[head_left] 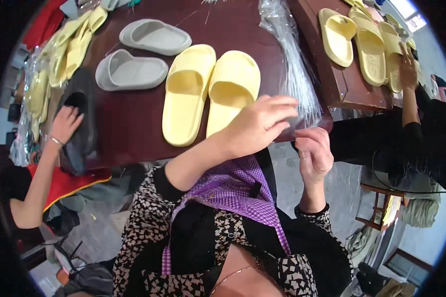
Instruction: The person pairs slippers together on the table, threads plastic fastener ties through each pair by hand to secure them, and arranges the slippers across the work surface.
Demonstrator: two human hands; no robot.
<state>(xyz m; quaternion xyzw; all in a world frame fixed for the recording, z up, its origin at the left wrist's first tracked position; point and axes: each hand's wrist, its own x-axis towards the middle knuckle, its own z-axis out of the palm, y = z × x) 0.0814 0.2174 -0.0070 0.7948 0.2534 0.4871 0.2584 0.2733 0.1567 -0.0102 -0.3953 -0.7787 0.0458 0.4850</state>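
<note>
A pair of yellow slide slippers lies side by side on the dark red table: the left slipper (182, 114) shows whole, while my left forearm covers the heel of the right slipper (235, 81). My left hand (262, 121) reaches across just in front of it, fingers stretched toward the right, nothing visible in them. At the table's near right corner my right hand (314, 153) is closed, fingers curled in a pinch; whatever it may hold is too small to see. Beyond both hands lies a bundle of thin clear plastic strands (297, 81), partly in clear wrap.
Two grey slippers, an upper one (156, 37) and a lower one (131, 72), lie left of the yellow pair. A co-worker's hand (66, 126) touches dark slippers (82, 111) at far left. Another person's hand (408, 69) is by yellow slippers (369, 52) on the right table.
</note>
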